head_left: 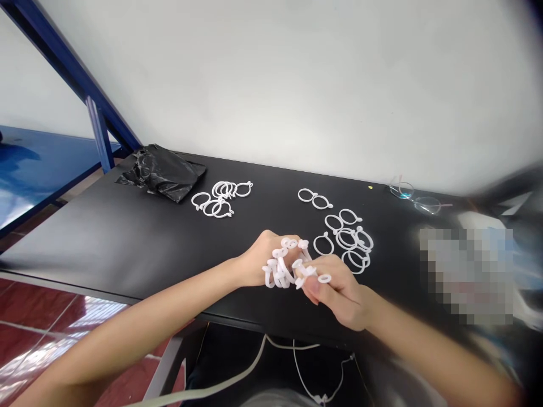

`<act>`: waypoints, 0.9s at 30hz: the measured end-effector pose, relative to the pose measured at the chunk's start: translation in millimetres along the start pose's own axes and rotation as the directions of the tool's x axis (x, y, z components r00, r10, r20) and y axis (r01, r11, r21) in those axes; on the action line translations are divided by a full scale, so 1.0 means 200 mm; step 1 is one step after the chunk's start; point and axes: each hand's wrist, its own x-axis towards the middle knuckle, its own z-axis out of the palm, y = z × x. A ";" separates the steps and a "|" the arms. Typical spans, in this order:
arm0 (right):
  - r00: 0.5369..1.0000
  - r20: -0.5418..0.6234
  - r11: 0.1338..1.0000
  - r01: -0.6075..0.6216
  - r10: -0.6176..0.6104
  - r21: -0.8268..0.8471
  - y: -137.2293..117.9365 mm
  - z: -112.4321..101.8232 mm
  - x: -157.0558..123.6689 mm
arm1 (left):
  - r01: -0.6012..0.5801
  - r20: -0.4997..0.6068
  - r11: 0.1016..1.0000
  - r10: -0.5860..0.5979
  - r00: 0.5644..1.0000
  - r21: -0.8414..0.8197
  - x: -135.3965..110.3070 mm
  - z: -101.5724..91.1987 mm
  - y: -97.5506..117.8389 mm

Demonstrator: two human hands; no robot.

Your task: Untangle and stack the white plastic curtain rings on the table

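Note:
My left hand (261, 257) is closed round a bunch of white plastic rings (282, 265), several of them stacked on its fingers. My right hand (337, 291) meets it from the right, pinching one white ring (324, 278) at the bunch's edge. Both hands hover over the front of a black table (127, 237). Just beyond the right hand lies a loose heap of white rings (348, 240). Two more rings (314, 198) lie farther back, and another cluster of rings (220, 198) sits at the back left.
A crumpled black plastic bag (163, 169) lies at the table's back left corner. Clear plastic bits (409, 195) rest at the back right by the white wall. Blue metal framing (99, 130) stands to the left. White cables (297, 362) hang under the table.

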 end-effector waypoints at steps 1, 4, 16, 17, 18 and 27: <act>1.000 -0.004 1.000 -0.016 0.016 0.013 0.00 0.00 0.00 | 0.044 0.020 0.998 -0.043 0.999 -0.042 0.00 0.00 0.01; 0.982 -0.067 0.976 -0.167 0.177 0.139 0.02 0.00 0.00 | 0.112 0.025 0.983 -0.110 0.994 -0.146 0.02 -0.01 -0.01; 0.840 -0.200 0.844 -0.431 0.505 0.320 0.06 0.04 0.04 | 0.236 -0.022 0.964 -0.240 0.970 -0.124 0.06 -0.03 -0.03; 0.840 -0.185 0.831 -0.426 0.510 0.359 0.07 0.03 0.04 | 0.223 -0.017 0.967 -0.227 0.974 -0.122 0.05 -0.04 -0.03; 0.841 -0.182 0.824 -0.416 0.510 0.385 0.07 0.02 0.04 | 0.203 -0.019 0.973 -0.206 0.978 -0.106 0.05 -0.04 -0.03; 0.853 -0.080 0.798 -0.445 0.516 0.406 0.06 -0.03 0.04 | -0.071 0.017 0.900 0.070 0.997 0.430 0.04 -0.06 -0.08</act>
